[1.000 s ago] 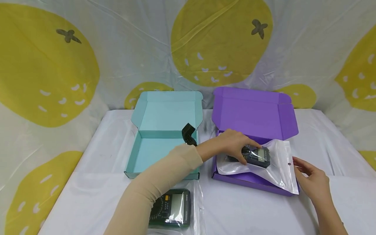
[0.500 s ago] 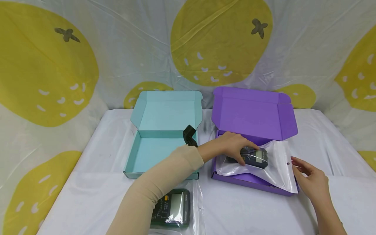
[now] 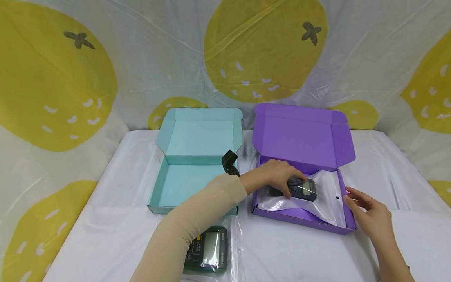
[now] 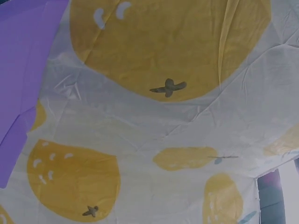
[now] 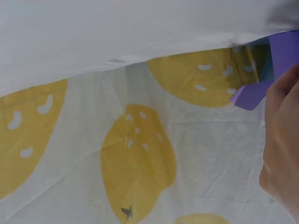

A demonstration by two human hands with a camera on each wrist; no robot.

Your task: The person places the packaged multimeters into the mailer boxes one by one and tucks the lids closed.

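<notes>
My left hand reaches into the purple box and holds a small dark multimeter through its clear-and-white plastic bag, thumb on the near side and fingers over the far side. The bag lies within the box walls, its end with the hole toward the right. At the box's right wall is my right hand, fingertips touching or close to the edge; the right wrist view also shows this hand beside the purple cardboard. My left hand does not show in the left wrist view.
Left of the purple box stands a light-blue box, lid raised. A larger multimeter in a clear bag lies at the front, partly under my left sleeve. A lemon-patterned curtain hangs behind the white-covered table.
The bagged multimeter has moved left and down, so the bag's right end no longer overhangs the box's right wall. My right hand has shifted slightly left, to that wall.
</notes>
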